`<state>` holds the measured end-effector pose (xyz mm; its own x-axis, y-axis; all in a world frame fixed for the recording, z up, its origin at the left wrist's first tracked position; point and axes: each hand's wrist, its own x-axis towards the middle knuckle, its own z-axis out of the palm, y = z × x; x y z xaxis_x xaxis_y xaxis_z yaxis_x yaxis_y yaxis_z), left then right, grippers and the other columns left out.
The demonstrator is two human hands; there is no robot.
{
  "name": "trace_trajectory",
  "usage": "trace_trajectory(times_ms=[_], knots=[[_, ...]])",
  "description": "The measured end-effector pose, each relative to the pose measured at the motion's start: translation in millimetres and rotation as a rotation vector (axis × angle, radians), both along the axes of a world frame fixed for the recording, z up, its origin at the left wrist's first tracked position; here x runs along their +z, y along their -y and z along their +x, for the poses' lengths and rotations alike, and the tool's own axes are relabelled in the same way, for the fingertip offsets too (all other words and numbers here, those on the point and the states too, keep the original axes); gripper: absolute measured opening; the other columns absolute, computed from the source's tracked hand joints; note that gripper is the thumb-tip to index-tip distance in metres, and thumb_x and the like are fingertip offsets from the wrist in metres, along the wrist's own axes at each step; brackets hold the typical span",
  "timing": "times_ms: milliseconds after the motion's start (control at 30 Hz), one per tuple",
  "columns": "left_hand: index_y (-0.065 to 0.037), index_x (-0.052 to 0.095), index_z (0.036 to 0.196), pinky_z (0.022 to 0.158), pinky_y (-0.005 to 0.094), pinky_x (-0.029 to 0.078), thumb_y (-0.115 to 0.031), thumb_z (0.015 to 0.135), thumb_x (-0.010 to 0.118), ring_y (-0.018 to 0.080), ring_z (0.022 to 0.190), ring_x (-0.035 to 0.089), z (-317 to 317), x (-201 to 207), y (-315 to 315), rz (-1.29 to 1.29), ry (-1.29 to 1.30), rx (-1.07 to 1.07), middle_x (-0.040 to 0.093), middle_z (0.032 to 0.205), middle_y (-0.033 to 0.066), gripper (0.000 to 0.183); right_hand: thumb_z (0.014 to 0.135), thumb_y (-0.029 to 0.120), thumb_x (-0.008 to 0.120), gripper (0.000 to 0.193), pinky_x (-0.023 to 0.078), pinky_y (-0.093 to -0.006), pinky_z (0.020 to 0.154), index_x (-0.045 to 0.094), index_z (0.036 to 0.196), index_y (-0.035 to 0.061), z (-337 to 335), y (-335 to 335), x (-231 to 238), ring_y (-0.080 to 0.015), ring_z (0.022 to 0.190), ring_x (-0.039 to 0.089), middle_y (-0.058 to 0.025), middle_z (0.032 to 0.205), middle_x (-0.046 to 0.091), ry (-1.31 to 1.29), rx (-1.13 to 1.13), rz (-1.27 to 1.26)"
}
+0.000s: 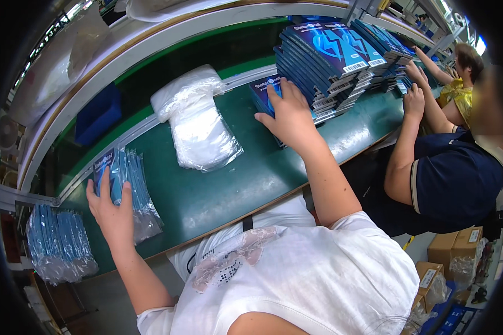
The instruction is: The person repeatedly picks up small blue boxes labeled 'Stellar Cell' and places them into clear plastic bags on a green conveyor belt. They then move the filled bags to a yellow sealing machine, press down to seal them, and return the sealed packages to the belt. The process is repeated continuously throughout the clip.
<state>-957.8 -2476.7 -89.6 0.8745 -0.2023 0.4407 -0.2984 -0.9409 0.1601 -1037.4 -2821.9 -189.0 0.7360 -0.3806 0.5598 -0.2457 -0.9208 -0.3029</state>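
My left hand [113, 219], fingers spread and holding nothing, is over a row of flat blue boxes in clear plastic bags [133, 178] at the table's left. Its fingertips reach onto the printed front of one box [104, 162]; whether they touch it I cannot tell. To the right, my right hand [292, 116] rests with fingers apart on a low pile of blue boxes [261, 92]. Beside that hand rises a tall, leaning stack of the same boxes [318, 56]. Between my hands lies a pile of clear plastic bags [198, 131], a bunched bundle across its far end.
More bagged boxes [61, 243] stand at the far left end of the green table [251, 173]. A metal rail runs behind it, with a blue bin [99, 116] beyond. At right, a co-worker in a dark shirt [458, 173] sits close. Cardboard cartons [455, 248] stand lower right.
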Motion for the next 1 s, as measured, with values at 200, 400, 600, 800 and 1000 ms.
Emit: trace_trajectory(times_ms=[200,400,600,800,1000], knots=[[-0.007,0.059,0.115,0.104,0.0432,0.031,-0.016,0.079,0.066,0.0348,0.123,0.041,-25,2,58,-0.069,0.063,-0.488,0.046,0.131,0.0157,0.038,0.068,0.028,0.074,0.051,0.043,-0.0424,0.089,0.064,0.115,0.0112,-15,-6,36,-0.0374,0.103,0.05,-0.0248,0.114,0.053,-0.165,0.003,0.216],[-0.007,0.065,0.103,0.087,0.041,0.042,-0.004,0.078,0.062,0.0279,0.101,0.054,-12,-63,93,0.139,-0.149,-0.828,0.06,0.104,0.0092,0.026,0.066,0.032,0.077,0.058,0.048,-0.0347,0.075,0.061,0.116,0.0081,-28,-31,56,-0.024,0.09,0.055,-0.012,0.107,0.054,0.229,0.242,0.608],[-0.003,0.066,0.097,0.073,0.0355,0.045,0.0,0.08,0.059,0.0273,0.082,0.057,-5,-62,100,-0.094,-0.165,-0.767,0.058,0.085,0.0111,0.019,0.087,0.03,0.061,0.048,0.049,-0.0246,0.061,0.051,0.123,-0.0003,-47,-44,37,-0.0095,0.075,0.057,-0.0059,0.092,0.06,0.13,0.554,1.931],[-0.001,0.067,0.093,0.071,0.0324,0.046,-0.002,0.079,0.063,0.0255,0.079,0.057,-5,-67,95,-0.238,-0.236,-0.782,0.057,0.085,0.0113,0.014,0.087,0.011,0.061,0.049,0.054,-0.0249,0.071,0.042,0.126,-0.0099,-50,-67,1,-0.0142,0.085,0.065,-0.0131,0.103,0.063,-0.139,0.897,2.266],[-0.003,0.072,0.088,0.068,0.028,0.046,0.005,0.07,0.066,0.0208,0.074,0.058,-7,-56,91,-0.276,-0.279,-0.719,0.058,0.084,0.0088,0.021,0.083,0.004,0.063,0.064,0.056,-0.0272,0.073,0.029,0.134,-0.0131,-25,-77,-7,-0.018,0.083,0.067,-0.0184,0.108,0.061,-0.172,0.915,2.308]])
